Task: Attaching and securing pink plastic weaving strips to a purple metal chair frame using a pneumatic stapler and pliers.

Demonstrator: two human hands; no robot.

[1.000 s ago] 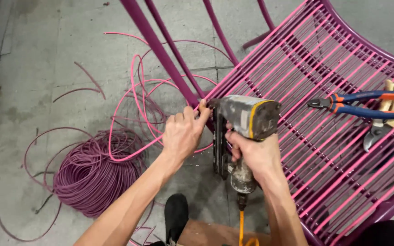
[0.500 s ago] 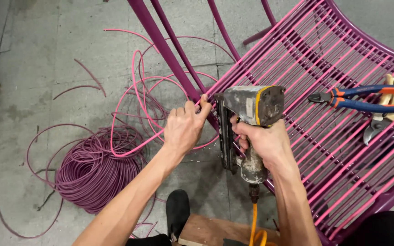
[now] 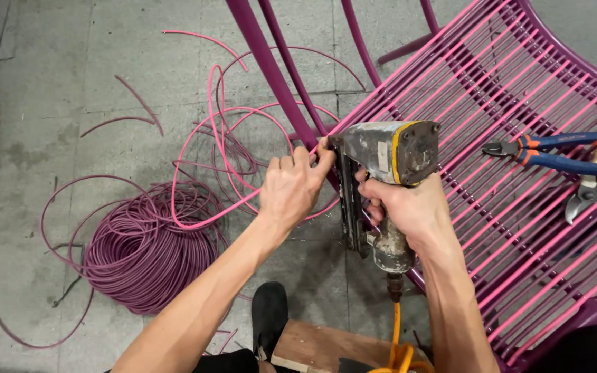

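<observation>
My right hand (image 3: 409, 207) grips the handle of a worn grey and yellow air stapler (image 3: 385, 159), whose nose presses against the edge of a magenta metal chair frame (image 3: 271, 62). An orange hose (image 3: 396, 342) runs down from the tool's base. My left hand (image 3: 291, 186) pinches a pink plastic cord (image 3: 209, 131) against the frame right beside the stapler's nose. The chair seat (image 3: 519, 103) is strung with many parallel pink cords.
A coil of purple cord (image 3: 143, 249) lies on the concrete floor at the left, with loose cord pieces (image 3: 129, 103) around it. Blue and orange pliers (image 3: 561, 152) and a second cutter (image 3: 592, 186) rest on the seat. My black shoe (image 3: 269, 321) stands on a wooden board (image 3: 312, 345).
Both hands and the stapler have kept their grip at the frame edge. The view has shifted slightly, so they sit a little higher and further right.
</observation>
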